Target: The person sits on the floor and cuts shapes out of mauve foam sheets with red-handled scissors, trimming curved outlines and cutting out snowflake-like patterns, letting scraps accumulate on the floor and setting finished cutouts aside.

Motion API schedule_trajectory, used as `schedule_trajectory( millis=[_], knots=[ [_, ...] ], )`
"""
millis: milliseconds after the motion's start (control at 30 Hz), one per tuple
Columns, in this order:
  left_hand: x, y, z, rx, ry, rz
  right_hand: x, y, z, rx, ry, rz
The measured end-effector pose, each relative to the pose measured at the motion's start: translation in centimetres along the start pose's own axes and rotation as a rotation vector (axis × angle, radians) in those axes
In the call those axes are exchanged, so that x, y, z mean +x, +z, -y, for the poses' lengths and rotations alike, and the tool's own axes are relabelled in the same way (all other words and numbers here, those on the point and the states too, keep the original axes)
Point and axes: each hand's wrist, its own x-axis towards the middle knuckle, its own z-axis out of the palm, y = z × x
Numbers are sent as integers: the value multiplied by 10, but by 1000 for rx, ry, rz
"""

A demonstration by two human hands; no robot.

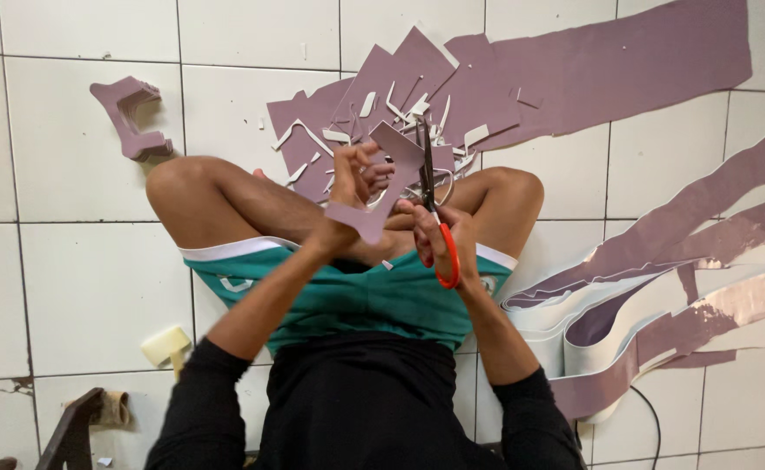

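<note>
Nearest the camera, two black sleeves lead out to bare forearms over a lap in green shorts with white trim (pixel 356 292), the person sitting cross-legged on a white tiled floor (pixel 86 278). The right hand (pixel 441 239) has its fingers closed through the orange loops of a pair of scissors (pixel 430 196), the dark blades pointing away and meeting the edge of a mauve foam piece (pixel 388 187). The left hand (pixel 356 178) pinches that piece from the other side, fingers curled on its face, holding it up above the knees. Just beyond the knees lies a heap of mauve offcuts and thin white slivers (pixel 382 109), overlapping loosely on the floor. A long mauve sheet (pixel 626 61) stretches away from the heap toward the far right. Well apart to the left rests a cut mauve bracket-like shape (pixel 130 117). On the right, curled strips of mauve and white sheet (pixel 661 287) lie in loose loops. Near the left leg sits a pale yellow block (pixel 166 345). No box or tray holds any of the pieces; everything lies straight on the floor.
</note>
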Motion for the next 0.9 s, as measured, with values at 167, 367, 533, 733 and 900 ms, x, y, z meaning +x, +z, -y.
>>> schedule_trajectory(
  millis=[167, 367, 533, 733, 900],
  knots=[
    [2, 76, -42, 321, 8, -334, -30, 10, 31, -87, -57, -33],
    [1, 115, -60, 390, -95, -319, -20, -28, 15, -194, -286, 54],
    [4, 115, -73, 131, -129, -339, -29, -28, 28, -85, -253, 123],
    [5, 102, -81, 93, -195, -383, -39, -15, 46, -85, -184, 96],
    [12, 90, -86, 229, -145, -261, -44, -14, 48, -22, -155, 92]
  ],
)
